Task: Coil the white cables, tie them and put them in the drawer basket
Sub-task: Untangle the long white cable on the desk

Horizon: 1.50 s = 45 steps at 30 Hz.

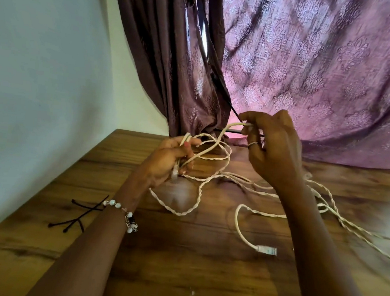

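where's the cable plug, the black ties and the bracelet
cable plug (267, 250), head view, middle of the clear connector lying on the wooden table.
black ties (78, 216), head view, where the thin strands cross.
bracelet (129, 218), head view, beads on the left wrist.

The table (180, 252) is wood-grain brown with a soft sheen, glossiest toward 3 o'clock. The white cables (185, 212) look matt, several twisted like cord; 1 ends in a clear plastic plug (267, 249). At 12 o'clock hang patterned cloth curtains (314, 71). At 9 o'clock lie thin black matt ties (78, 216).
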Each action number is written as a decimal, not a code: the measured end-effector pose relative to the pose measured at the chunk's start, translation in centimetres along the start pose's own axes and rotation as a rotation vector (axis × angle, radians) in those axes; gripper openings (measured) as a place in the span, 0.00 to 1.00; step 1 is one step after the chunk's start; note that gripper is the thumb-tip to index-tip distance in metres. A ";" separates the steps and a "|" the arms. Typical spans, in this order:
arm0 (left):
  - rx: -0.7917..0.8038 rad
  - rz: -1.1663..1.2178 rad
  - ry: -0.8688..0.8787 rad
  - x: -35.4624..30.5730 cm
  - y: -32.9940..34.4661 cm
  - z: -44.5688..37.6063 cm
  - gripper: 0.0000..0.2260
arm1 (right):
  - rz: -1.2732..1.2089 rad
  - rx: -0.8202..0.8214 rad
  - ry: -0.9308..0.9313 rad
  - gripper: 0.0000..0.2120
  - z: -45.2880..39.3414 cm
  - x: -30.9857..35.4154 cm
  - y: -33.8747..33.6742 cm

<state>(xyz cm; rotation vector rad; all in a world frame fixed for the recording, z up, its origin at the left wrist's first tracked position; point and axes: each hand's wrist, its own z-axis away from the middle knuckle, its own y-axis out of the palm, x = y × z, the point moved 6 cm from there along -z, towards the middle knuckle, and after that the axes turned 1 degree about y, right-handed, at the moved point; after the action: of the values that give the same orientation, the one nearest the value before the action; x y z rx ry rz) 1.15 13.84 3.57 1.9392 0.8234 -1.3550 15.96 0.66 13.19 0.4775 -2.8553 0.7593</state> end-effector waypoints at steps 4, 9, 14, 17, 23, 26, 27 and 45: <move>0.268 0.025 -0.034 -0.1 3.0 0.8 0.23 | 0.006 -0.086 -0.112 0.24 -0.1 -0.1 -0.6; 0.400 0.128 -0.092 0.2 5.9 1.6 0.21 | 0.057 -0.135 -0.075 0.23 0.1 0.1 0.2; 0.531 0.372 -0.091 -1.0 6.9 2.1 0.22 | 0.390 -0.221 -0.120 0.17 0.6 2.3 0.4; 0.608 0.419 -0.121 -1.0 6.8 2.0 0.25 | 0.553 -0.212 -0.166 0.16 0.9 2.1 1.2; 0.542 0.342 -0.100 -0.8 5.6 2.0 0.11 | 0.329 -0.011 -0.094 0.15 0.8 0.8 2.6; 0.392 0.284 -0.093 -0.1 4.6 1.5 0.10 | 0.062 0.098 0.000 0.13 0.7 -0.6 2.9; 0.383 0.284 -0.095 0.1 4.6 1.4 0.11 | 0.002 0.115 -0.002 0.16 0.6 -0.9 2.9; 0.204 0.149 -0.150 0.8 4.8 1.2 0.20 | -0.346 0.269 0.040 0.08 1.7 -2.5 6.3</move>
<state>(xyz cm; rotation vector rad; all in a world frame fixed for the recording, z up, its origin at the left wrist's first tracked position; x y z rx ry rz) 4.44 10.06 3.14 1.9777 0.4755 -1.5203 16.10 5.62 8.28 0.9481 -2.5396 1.0682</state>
